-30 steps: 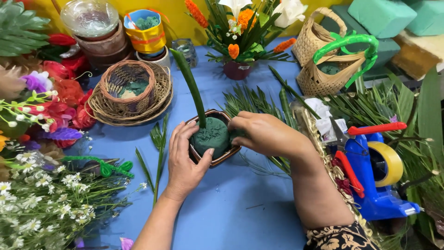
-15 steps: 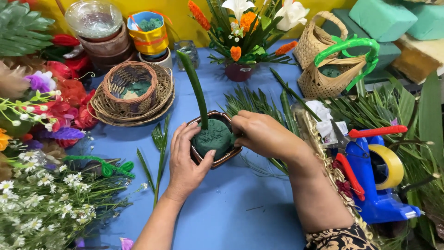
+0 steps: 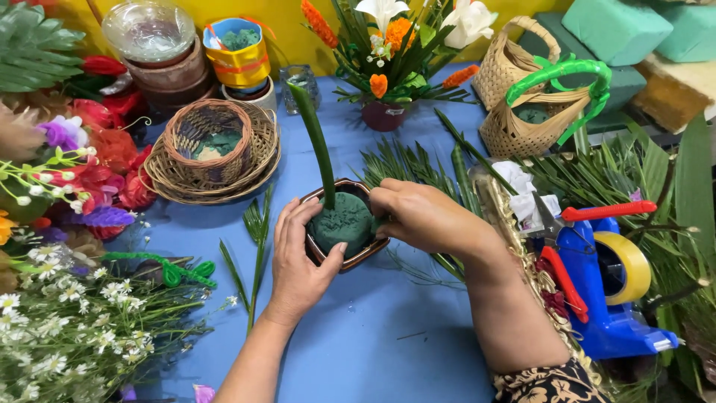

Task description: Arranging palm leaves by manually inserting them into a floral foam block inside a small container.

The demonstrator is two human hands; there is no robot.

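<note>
Left hand cups the brown bowl at seven o'clock, fingers spread; right hand, fingers pressed together, pushes the floral foam at three o'clock.

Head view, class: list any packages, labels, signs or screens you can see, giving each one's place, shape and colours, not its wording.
Tub: back centre-left, round, yellow with blue rim and orange band, green bits inside.
Foam blocks: back right, rectangular, plain green.
Tape dispenser: right of the right hand, blue with red parts, holding a yellowish roll.
No signs or screens show; no label is clear enough to tell.
</note>
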